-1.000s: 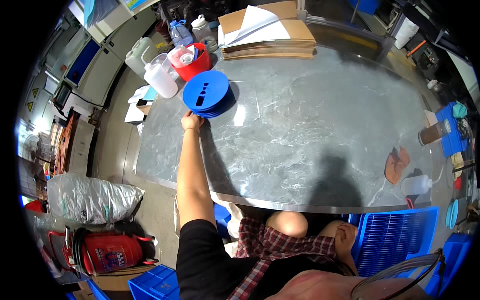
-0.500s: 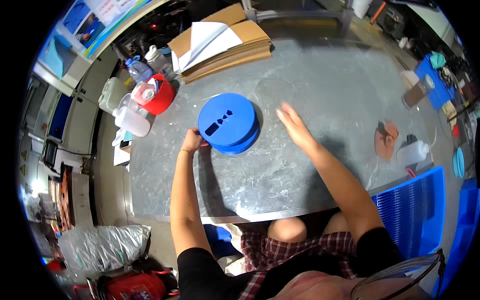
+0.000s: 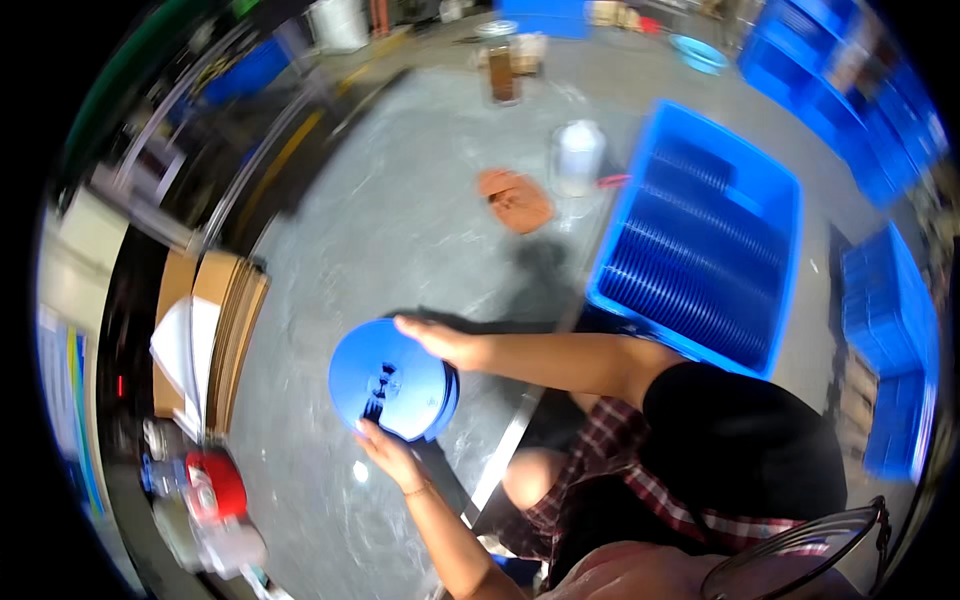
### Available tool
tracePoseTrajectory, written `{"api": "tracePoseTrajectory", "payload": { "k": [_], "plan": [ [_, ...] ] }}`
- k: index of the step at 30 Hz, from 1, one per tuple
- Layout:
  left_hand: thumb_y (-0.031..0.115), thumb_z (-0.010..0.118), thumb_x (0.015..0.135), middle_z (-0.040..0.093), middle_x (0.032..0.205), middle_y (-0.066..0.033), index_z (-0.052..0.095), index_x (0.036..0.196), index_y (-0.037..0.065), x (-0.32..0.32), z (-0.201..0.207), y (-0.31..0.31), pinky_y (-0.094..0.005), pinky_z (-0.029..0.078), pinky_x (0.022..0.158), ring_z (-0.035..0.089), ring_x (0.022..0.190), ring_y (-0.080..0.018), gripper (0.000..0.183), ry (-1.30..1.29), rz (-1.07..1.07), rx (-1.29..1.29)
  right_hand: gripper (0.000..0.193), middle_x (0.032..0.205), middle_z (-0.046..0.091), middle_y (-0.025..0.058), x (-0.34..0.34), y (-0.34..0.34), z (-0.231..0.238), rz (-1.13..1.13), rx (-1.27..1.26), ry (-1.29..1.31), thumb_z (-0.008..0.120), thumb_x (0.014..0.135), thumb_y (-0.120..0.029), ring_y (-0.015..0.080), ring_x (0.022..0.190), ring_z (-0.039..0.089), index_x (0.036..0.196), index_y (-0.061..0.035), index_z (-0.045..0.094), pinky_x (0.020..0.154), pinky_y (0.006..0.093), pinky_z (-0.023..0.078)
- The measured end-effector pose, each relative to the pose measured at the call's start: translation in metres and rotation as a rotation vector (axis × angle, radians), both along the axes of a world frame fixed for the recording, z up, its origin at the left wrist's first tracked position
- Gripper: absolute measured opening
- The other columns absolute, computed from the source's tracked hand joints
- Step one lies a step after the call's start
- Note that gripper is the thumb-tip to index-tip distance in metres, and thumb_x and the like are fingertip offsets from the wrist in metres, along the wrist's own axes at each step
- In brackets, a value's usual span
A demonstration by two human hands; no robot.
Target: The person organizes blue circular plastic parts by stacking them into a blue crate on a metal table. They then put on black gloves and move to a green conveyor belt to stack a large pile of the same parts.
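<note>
A stack of round blue plastic discs (image 3: 350,375) stands on the grey table, its top disc pierced by a row of dark cut-outs. My left hand (image 3: 388,455) holds the near left side of the stack, with the fingers at its rim. Against the opposite side lies my right hand (image 3: 440,342), its fingers along the rim, so the stack sits between both hands. Motion blur softens the picture, and the fingertips on the far side are partly hidden.
To the right stands a blue crate (image 3: 786,262) with rows of blue discs on edge. An orange cloth (image 3: 518,203), a white bottle (image 3: 578,158) and a brown-filled jar (image 3: 502,75) are on the table. Cardboard sheets (image 3: 238,340) and a red container (image 3: 217,485) are at left.
The view has swung to the right, bringing the crate of discs fully into sight. My right hand has come from apart onto the stack; my left hand has stayed at it.
</note>
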State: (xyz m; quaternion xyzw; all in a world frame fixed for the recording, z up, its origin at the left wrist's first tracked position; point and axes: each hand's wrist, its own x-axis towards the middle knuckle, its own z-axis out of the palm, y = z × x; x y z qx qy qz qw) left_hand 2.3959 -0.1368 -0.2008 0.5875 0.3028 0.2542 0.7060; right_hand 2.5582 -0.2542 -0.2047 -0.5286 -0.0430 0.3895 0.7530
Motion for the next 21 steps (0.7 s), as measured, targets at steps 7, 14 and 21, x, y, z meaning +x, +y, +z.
{"api": "tracePoseTrajectory", "payload": {
  "k": [7,14,21],
  "plan": [
    [0.044,0.022,0.101,0.019,0.150,-0.0250,0.019,0.144,-0.007,0.006,0.019,-0.104,-0.0411,0.016,0.115,0.022,0.139,-0.0327,0.067,-0.204,-0.092,0.551,0.053,0.136,0.047,0.0104,0.017,-0.116,0.014,-0.079,0.423,-0.276,0.026,0.102,-0.040,0.0186,0.124,0.044,0.138,-0.0037,0.040,0.105,0.0344,0.035],
    [0.045,0.023,0.098,0.016,0.148,-0.0294,0.016,0.145,-0.006,0.002,0.025,-0.163,-0.0552,0.011,0.111,0.015,0.138,-0.0442,0.069,-0.245,-0.252,1.135,0.049,0.138,0.047,0.0094,0.010,-0.158,-0.033,-0.306,0.706,-0.099,0.024,0.102,-0.030,0.0167,0.129,0.039,0.135,0.0007,0.044,0.110,0.0328,0.029],
    [0.050,0.025,0.097,0.005,0.152,-0.0265,0.008,0.147,-0.003,0.025,0.024,-0.217,-0.0548,0.008,0.113,0.007,0.141,-0.0404,0.075,-0.180,-0.129,0.932,0.050,0.131,0.053,0.0127,0.016,-0.202,-0.030,-0.327,0.661,0.018,0.034,0.100,-0.038,0.0222,0.117,0.053,0.130,-0.0012,0.050,0.102,0.0363,0.040]
  ]
}}
